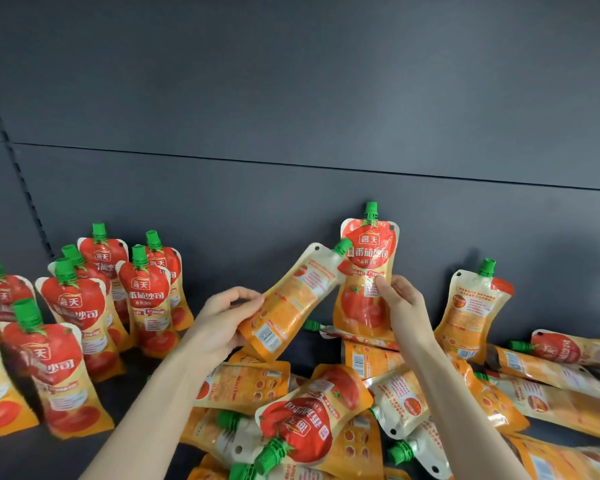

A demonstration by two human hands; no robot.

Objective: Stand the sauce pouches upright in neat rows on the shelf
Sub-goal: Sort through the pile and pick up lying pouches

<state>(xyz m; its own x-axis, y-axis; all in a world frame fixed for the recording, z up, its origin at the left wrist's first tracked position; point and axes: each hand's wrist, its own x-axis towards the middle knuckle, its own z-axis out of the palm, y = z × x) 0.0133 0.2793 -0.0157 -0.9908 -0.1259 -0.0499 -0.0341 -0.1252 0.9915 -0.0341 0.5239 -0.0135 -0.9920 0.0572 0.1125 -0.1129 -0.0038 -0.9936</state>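
Observation:
My left hand [222,323] grips the lower end of an orange sauce pouch [291,299], held tilted with its back label showing and its green cap pointing up to the right. My right hand [400,306] holds a second pouch [366,271] upright, red tomato front facing me, green cap on top. Both pouches are lifted above the dark shelf [146,393]. Several pouches [84,306] stand upright in rows at the left. A loose heap of pouches [309,420] lies flat under and to the right of my hands.
One pouch [471,310] leans upright against the grey back panel [291,98] at the right, back label out. More pouches [551,372] lie flat at the far right. A bare strip of shelf runs between the standing rows and the heap.

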